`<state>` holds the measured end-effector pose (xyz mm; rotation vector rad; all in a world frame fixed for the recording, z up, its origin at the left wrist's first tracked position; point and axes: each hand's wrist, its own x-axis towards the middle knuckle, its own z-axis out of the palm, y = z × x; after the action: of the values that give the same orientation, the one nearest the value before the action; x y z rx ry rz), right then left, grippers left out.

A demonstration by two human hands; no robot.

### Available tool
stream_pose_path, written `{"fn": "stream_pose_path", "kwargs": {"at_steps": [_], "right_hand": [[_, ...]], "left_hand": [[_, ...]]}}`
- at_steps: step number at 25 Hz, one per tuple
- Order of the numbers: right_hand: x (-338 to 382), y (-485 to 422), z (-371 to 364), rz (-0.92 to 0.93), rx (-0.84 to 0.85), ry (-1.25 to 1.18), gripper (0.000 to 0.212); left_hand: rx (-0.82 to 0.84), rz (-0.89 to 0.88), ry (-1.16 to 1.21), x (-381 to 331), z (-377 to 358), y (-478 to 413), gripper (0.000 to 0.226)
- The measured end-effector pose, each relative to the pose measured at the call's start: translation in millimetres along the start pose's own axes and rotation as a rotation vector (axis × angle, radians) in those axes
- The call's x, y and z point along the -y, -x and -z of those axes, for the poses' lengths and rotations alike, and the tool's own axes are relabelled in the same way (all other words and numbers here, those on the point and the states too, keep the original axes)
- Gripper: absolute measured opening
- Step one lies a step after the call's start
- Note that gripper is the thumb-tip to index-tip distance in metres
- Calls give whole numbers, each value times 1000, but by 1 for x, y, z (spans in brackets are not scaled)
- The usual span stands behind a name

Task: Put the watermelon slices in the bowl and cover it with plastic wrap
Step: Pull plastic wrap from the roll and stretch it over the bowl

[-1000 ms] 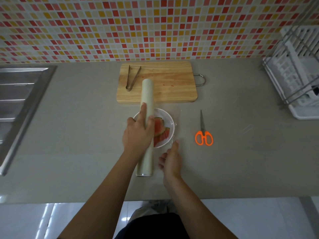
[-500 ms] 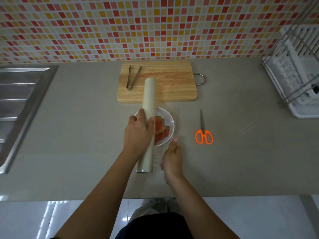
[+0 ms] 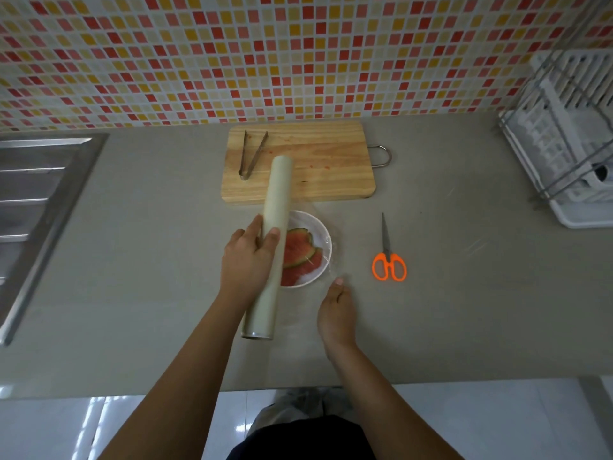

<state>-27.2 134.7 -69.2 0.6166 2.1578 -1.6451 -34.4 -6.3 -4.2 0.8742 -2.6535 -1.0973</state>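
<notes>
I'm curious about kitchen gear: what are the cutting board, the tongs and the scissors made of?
Cutting board: pale unvarnished-looking wood, visible grain, with a metal wire handle. Tongs: dull grey metal, probably steel. Scissors: grey metal blades, glossy orange handles, likely plastic.

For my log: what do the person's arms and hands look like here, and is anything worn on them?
Both arms are bare up to where they leave the picture: no sleeves show. The left hand and right hand have no gloves, and no rings, watch or bracelet can be seen. Dark clothing shows at the bottom edge between the arms.
</notes>
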Motion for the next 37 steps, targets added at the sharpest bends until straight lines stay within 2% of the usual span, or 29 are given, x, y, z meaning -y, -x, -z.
{"fn": "stream_pose_path", "kwargs": {"at_steps": [2,3,5,6,8,10,12,14,17,20,23,26,28,29,31,33,34,37], "right_hand": [[0,1,3,-71,98,26,42],[-1,-1,5,-49,120,139,36],[2,-7,10,64,16,353,21],[6,-10,15,132,-60,362,19],[17,-15,21,289,-182,143,20],[27,-15,16,453,-232,-157,34],[36,-12,3,593,-127,-228,49],[38,-20,-12,662,-39,-171,51],[32,-34,-25,548,32,-125,51],[29,-38,-28,287,102,-338,39],[36,-39,-26,112,93,-348,51],[44,-44,-20,154,52,-136,56],[44,-50,-7,249,-70,-94,54],[43,-52,2,333,-64,-107,55],[46,-53,14,513,198,-118,82],[53,-56,21,575,529,-18,116],[60,-57,25,587,644,93,129],[70,-71,36,743,698,593,147]], "left_hand": [[-14,-15,12,2,0,1,51],[-21,-20,14,2,0,2,51],[-34,-16,17,2,-1,1,51],[-37,-11,19,2,-1,0,51],[-41,-9,18,3,-2,0,51],[-50,-14,19,3,-3,1,51],[-62,-19,17,1,-4,2,52],[-66,-16,9,-1,-5,2,53],[-67,-12,6,-1,-5,3,53],[-53,2,24,1,-4,3,52],[-47,13,40,1,-3,2,52],[-57,2,40,-2,-5,4,52],[-58,1,50,-2,-5,3,52],[-60,1,53,-2,-5,4,52],[-70,-2,47,-1,-5,3,52],[-73,-1,42,0,-6,2,52],[-71,4,45,0,-6,2,52],[-50,15,70,2,-5,0,52]]}}
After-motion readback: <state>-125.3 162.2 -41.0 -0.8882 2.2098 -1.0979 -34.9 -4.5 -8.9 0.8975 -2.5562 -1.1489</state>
